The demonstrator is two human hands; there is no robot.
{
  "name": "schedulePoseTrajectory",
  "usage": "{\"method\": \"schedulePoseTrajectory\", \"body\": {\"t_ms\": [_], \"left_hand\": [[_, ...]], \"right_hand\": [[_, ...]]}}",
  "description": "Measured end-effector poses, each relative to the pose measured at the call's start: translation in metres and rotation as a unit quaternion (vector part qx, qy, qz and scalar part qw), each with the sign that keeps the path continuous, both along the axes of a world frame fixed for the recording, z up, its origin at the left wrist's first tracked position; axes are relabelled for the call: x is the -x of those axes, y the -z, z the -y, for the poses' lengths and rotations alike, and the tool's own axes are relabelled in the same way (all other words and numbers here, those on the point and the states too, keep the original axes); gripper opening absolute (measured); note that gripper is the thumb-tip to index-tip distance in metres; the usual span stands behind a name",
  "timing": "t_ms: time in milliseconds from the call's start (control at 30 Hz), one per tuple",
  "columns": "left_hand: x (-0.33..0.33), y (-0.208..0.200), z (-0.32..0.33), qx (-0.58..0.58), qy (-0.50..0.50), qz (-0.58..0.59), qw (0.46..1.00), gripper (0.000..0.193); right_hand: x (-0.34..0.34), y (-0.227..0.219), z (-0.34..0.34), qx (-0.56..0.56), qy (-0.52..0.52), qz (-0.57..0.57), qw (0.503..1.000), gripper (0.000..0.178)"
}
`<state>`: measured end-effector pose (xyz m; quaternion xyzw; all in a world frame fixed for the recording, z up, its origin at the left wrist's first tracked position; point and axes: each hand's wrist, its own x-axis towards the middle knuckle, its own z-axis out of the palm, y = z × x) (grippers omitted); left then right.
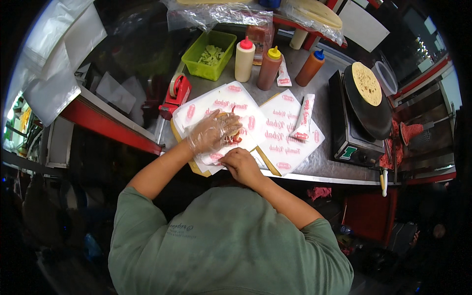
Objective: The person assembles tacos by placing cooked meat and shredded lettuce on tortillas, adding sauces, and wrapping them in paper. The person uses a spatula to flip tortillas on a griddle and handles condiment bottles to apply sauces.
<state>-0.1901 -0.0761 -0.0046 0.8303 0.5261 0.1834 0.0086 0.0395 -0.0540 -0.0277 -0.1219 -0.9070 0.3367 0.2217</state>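
Note:
A clear plastic glove covers my left hand (210, 133), which lies over a filled flatbread (237, 138) with its fingers on top, holding it down. Most of the flatbread is hidden under that hand; red and pale filling shows at its right end. Beneath it lies a white printed wrapping paper (196, 105), on a yellowish board (174, 132). My bare right hand (242, 166) pinches the paper's near edge, just below the flatbread. To the right are more wrapping sheets (280, 115), with a wrapped roll (305, 115) resting on them.
A tape dispenser (176, 96) and a green tub (204, 69) of chopped lettuce stand at the far left. Sauce bottles (245, 61) line the back, near another wrapped roll (283, 73). At right, a flatbread (366, 83) lies on a black pan (368, 118) over a stove (351, 145).

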Motion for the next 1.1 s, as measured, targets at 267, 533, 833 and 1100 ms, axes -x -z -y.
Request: {"method": "schedulePoseTrajectory", "body": {"t_ms": [267,533,833,1100], "left_hand": [[-0.013,0.006,0.033,0.004,-0.069,0.049,0.996,0.062],[-0.009,0.021,0.035,-0.02,-0.017,0.005,1.0,0.058],[0.025,0.025,-0.043,-0.092,-0.023,-0.008,0.995,0.06],[0.0,0.025,0.009,0.004,-0.071,-0.017,0.997,0.057]], "right_hand": [[-0.016,-0.003,0.001,0.051,-0.002,0.0,0.999,0.01],[-0.014,-0.002,0.003,0.01,-0.046,-0.014,0.999,0.02],[-0.008,-0.003,0.006,0.043,0.042,0.023,0.998,0.02],[-0.029,-0.006,0.008,0.127,-0.048,0.036,0.99,0.009]]}}
